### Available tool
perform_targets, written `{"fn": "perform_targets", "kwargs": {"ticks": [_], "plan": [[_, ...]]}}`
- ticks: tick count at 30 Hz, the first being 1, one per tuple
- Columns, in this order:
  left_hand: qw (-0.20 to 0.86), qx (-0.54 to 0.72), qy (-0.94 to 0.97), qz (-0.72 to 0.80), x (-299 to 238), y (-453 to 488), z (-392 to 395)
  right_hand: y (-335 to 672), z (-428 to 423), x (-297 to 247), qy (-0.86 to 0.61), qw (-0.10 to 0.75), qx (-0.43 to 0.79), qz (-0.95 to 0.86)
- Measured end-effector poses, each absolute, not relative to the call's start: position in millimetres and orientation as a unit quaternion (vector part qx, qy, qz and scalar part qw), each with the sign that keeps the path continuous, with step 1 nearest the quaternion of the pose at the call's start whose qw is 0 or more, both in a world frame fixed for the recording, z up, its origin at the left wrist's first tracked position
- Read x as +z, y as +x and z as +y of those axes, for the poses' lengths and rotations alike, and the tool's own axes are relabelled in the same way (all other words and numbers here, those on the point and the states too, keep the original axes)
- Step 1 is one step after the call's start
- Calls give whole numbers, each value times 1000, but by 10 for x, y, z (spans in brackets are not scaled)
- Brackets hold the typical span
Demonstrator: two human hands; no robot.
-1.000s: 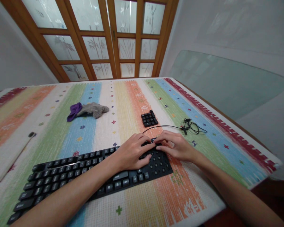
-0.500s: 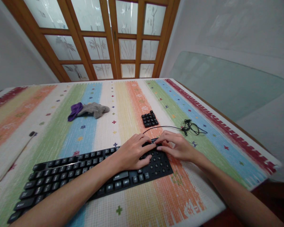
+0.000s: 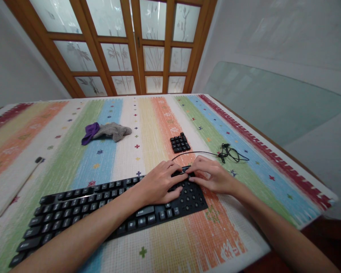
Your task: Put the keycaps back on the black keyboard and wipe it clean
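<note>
My left hand [image 3: 159, 184] lies open, bracing the keyboard [image 3: 102, 206] at the tabletop's [image 3: 170, 242] near edge, while my right hand [image 3: 213, 176] narrows its fingers onto the top row, grip undeterminable

Black keyboard [image 3: 102, 204], grey-and-purple cloth [image 3: 106, 132], rainbow-striped tablecloth [image 3: 159, 113] with small crosses.
</note>
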State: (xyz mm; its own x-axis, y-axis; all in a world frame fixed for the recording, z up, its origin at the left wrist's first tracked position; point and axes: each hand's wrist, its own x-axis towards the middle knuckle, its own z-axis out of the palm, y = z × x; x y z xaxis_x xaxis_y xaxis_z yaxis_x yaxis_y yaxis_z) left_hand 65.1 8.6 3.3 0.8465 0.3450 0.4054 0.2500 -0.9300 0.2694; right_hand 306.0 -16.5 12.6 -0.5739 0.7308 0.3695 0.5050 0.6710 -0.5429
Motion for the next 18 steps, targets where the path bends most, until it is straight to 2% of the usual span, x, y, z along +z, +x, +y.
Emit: {"fn": "perform_targets", "kwargs": {"ticks": [18], "plan": [[66, 208, 962, 164, 28, 646, 85, 3049, -146, 139, -351, 308, 198, -862]]}}
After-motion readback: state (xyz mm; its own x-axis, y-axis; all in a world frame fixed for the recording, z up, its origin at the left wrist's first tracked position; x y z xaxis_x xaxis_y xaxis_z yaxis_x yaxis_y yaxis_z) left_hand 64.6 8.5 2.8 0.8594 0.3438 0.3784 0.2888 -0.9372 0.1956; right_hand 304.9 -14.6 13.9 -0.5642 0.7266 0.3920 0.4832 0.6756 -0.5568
